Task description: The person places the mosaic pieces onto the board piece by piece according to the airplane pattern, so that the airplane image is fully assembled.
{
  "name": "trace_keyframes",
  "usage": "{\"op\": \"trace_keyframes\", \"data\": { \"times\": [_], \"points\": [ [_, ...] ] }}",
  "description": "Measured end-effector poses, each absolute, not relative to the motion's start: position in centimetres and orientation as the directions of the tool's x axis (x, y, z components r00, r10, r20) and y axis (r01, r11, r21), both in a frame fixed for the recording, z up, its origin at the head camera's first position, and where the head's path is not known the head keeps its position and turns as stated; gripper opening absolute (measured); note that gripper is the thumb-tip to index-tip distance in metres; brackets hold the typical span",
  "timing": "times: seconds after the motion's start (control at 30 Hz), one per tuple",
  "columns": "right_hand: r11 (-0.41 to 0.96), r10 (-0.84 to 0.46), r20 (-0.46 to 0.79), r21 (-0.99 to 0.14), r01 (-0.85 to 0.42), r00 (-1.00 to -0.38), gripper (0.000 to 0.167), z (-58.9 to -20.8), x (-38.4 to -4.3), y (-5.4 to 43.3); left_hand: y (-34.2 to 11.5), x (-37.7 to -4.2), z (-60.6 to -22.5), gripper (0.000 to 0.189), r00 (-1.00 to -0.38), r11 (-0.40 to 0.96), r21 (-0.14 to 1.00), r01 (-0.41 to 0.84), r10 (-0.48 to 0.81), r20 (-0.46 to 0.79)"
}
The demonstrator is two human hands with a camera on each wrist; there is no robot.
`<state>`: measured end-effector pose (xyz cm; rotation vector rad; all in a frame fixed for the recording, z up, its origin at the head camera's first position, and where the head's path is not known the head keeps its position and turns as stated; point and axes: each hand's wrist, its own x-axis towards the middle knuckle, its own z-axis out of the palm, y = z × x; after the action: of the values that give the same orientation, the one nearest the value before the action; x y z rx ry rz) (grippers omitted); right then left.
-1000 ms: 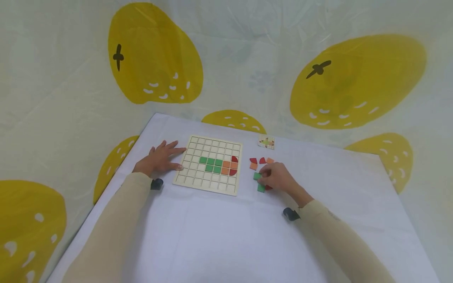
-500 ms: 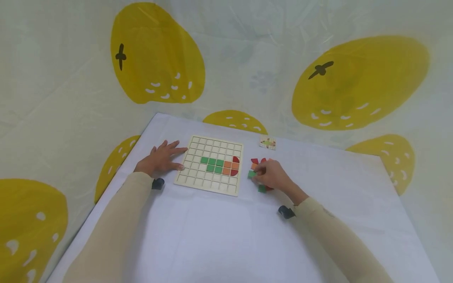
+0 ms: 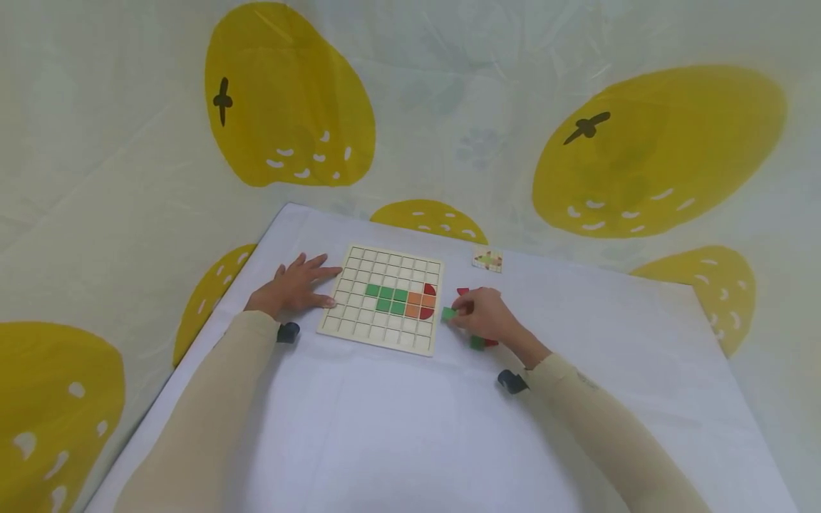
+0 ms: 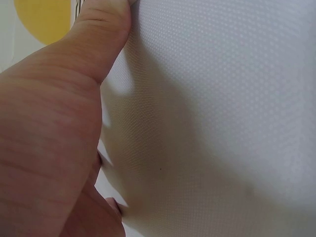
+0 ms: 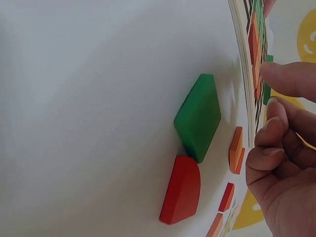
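In the head view my left hand (image 3: 295, 286) lies with spread fingers at the left edge of a wooden grid board (image 3: 349, 324), the index fingertip and thumb touching its rim. On the board sit green squares (image 3: 386, 293), orange squares (image 3: 414, 299) and two red quarter-round tiles (image 3: 428, 290). My right hand (image 3: 489, 315) pinches a green square tile (image 3: 448, 313) between thumb and fingers, just off the board's right edge. The right wrist view shows that tile (image 5: 267, 94) partly hidden by the fingertips. The left wrist view shows mainly the left thumb and palm (image 4: 54, 128).
Below the right hand lie a loose green square (image 5: 199, 118) and a red quarter-round (image 5: 181, 190), touching. Loose orange pieces (image 5: 236, 149) and red pieces (image 5: 226, 197) lie beyond. A small pattern card (image 3: 487, 259) is at the table's back edge.
My right hand has drawn the green square tile leftward from the loose pieces to near the board's right edge. The left hand keeps its place at the board.
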<state>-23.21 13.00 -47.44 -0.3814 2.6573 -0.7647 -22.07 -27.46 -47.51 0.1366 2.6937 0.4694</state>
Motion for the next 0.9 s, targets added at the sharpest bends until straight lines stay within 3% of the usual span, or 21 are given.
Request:
{"op": "trace_keyframes", "data": {
  "times": [0.9],
  "points": [
    [0.719,-0.462,-0.183,-0.649,-0.247,-0.868,0.021,-47.2,-23.5,9.6,-27.7,-22.6,-48.2,0.086,-0.912,0.942,0.335,-0.001,0.137,-0.386]
  ]
}}
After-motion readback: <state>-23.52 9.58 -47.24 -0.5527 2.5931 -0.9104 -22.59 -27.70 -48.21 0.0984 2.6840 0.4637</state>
